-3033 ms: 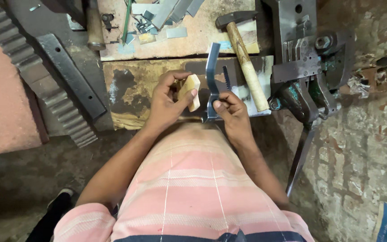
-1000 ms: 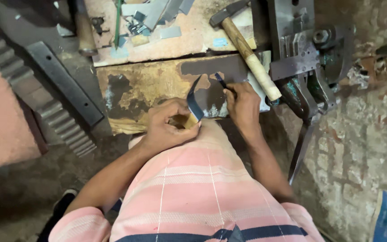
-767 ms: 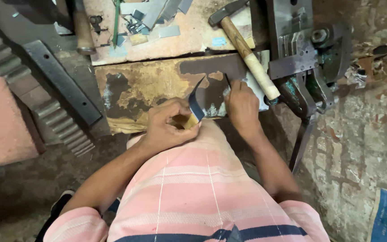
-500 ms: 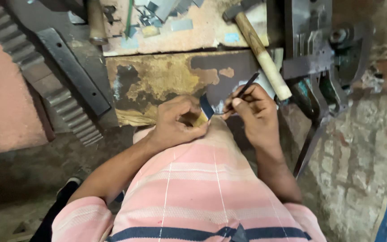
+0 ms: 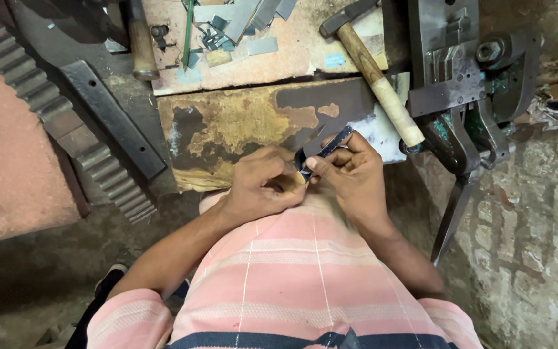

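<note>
Dark metal strip [image 5: 332, 143] pinched in right hand [image 5: 354, 178] grip, angled up over the tabletop [image 5: 240, 119]. Left hand [image 5: 259, 184] grip closed on its lower end, beside a small wooden piece [image 5: 298, 179]. No containers visible.

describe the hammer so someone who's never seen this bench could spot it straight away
Start at the grey iron shear machine on the right of the worn wooden workbench. Just left of it lies the wooden-handled hammer with a dark metal head, slanting from the top edge down toward the right hand. Nothing else nearby has such a long, pale handle; its neighbours are flat grey metal scraps.
</note>
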